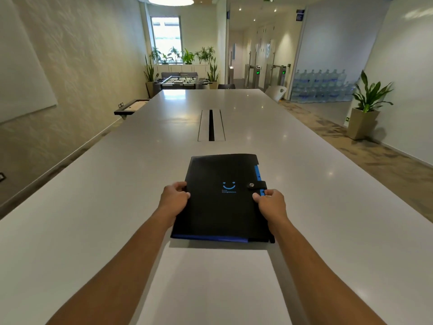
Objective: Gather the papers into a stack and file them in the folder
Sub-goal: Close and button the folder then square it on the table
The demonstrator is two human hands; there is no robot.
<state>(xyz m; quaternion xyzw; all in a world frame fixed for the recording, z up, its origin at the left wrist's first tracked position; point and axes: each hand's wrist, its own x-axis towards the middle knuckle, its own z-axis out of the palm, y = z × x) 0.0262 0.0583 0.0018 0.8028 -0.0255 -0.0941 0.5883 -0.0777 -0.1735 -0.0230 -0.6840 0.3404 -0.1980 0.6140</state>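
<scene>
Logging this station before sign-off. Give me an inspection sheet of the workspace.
Surface: long white table, glossy.
Job's things: black folder closed, snap strap fastened; no loose papers seen.
Clutter: nothing seen.
Grippers: left hand and right hand grip the folder's side edges.
Cables: nothing seen; cable slot at table centre.
Surroundings: potted plant, stacked water bottles, foosball table.

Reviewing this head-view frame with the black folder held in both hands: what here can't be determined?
- Folder contents: the cover is shut with its snap strap fastened, so any papers inside are hidden.
- Small blue text under the smile logo: too small to read.
- Fingers of the left hand and right hand: hidden beneath the folder edges, so each grip is only partly visible.
- Folder underside and whether it rests on the table: unclear.
</scene>
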